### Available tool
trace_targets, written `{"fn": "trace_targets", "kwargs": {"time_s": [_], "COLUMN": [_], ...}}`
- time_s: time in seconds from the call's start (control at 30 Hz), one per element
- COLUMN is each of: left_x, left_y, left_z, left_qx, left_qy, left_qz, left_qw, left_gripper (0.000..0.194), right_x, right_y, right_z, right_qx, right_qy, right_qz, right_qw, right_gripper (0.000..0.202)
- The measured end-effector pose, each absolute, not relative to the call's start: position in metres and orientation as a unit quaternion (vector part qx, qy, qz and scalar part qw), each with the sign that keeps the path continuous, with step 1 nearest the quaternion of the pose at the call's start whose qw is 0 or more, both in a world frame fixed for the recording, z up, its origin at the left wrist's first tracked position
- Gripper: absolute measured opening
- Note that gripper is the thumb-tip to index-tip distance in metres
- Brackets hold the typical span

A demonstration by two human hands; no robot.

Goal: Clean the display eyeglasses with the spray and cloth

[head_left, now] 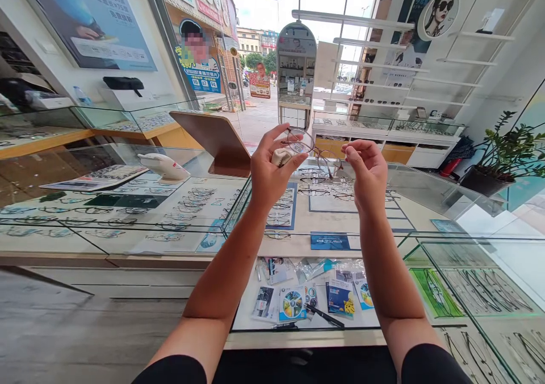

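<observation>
A pair of thin, round-framed eyeglasses (315,150) is held up above the glass counter. My left hand (272,171) grips it by one lens rim, fingers and thumb closed. A crumpled off-white cloth (281,157) is tucked in the same palm. To the right of the glasses, my right hand (368,171) is raised with thumb and fingertips pinched together. What sits in that pinch is too small to make out, and whether it touches the frame cannot be told.
Rows of eyeglasses (315,191) lie inside the glass showcase below. A brown tilted mirror stand (217,140) and a white hand-shaped display (164,167) stand left. Lens-cloth packets (293,303) and a black pen (324,316) lie nearer me. A potted plant (489,171) stands right.
</observation>
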State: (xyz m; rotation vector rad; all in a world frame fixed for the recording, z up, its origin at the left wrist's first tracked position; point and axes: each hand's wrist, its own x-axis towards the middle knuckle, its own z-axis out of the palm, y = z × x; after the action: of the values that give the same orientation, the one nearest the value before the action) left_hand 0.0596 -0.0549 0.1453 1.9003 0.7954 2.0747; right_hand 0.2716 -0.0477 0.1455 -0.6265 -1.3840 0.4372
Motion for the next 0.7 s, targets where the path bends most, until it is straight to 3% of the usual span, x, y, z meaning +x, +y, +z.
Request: {"fn": "trace_targets", "kwargs": {"time_s": [0.2,0.4,0.7], "left_x": [0.048,0.042,0.039], "left_y": [-0.061,-0.050,-0.034], "left_z": [0.153,0.149,0.138], "left_qx": [0.716,0.708,0.696], "left_qy": [0.283,0.278,0.279], "left_qz": [0.579,0.492,0.354], "left_qw": [0.268,0.424,0.559], "left_gripper": [0.076,0.077,0.068], "right_x": [0.292,0.302,0.298], "right_y": [-0.069,-0.085,-0.091], "right_z": [0.162,0.171,0.171], "right_qx": [-0.222,-0.221,-0.220], "right_qy": [-0.778,-0.858,-0.891], "right_qz": [0.110,0.017,-0.009], "right_qw": [0.578,0.464,0.398], "right_gripper": [0.010,0.023,0.023]}}
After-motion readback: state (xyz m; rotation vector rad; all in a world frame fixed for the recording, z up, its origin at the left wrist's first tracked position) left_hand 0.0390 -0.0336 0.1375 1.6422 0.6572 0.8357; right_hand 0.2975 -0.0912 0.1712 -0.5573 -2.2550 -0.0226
